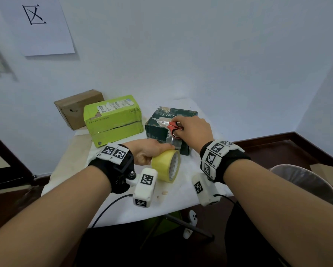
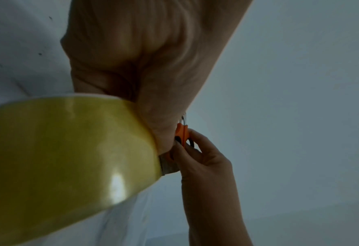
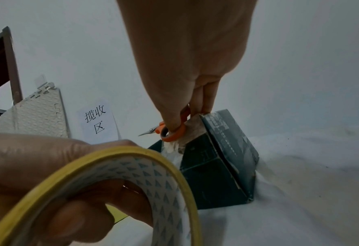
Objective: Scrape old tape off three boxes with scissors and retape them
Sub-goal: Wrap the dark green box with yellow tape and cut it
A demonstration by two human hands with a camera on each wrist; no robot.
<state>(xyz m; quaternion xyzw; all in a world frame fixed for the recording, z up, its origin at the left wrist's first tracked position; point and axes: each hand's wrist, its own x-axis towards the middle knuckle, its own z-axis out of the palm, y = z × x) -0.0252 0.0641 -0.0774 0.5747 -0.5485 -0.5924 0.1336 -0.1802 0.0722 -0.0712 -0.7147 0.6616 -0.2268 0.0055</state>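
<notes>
White-covered table [image 1: 123, 209] against a pale wall — dark box [image 1: 158, 130] at 12 o'clock, right hand [image 1: 192, 128] curled round the scissors [image 1: 170, 126] on top, left hand [image 1: 144, 151] gripping the yellow tape roll [image 1: 166, 165]. Stretched strip could fold onto itself if that roll drifts.

Three boxes [image 1: 172, 124], one tape roll [image 1: 166, 165], one pair of scissors [image 1: 169, 125], one wall sign [image 1: 34, 24], one bin [image 1: 304, 182].

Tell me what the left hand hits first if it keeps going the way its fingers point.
Probably the dark green cardboard box: the left hand, gripping the yellow tape roll, points at its near corner, fingertips about touching it already.
</notes>
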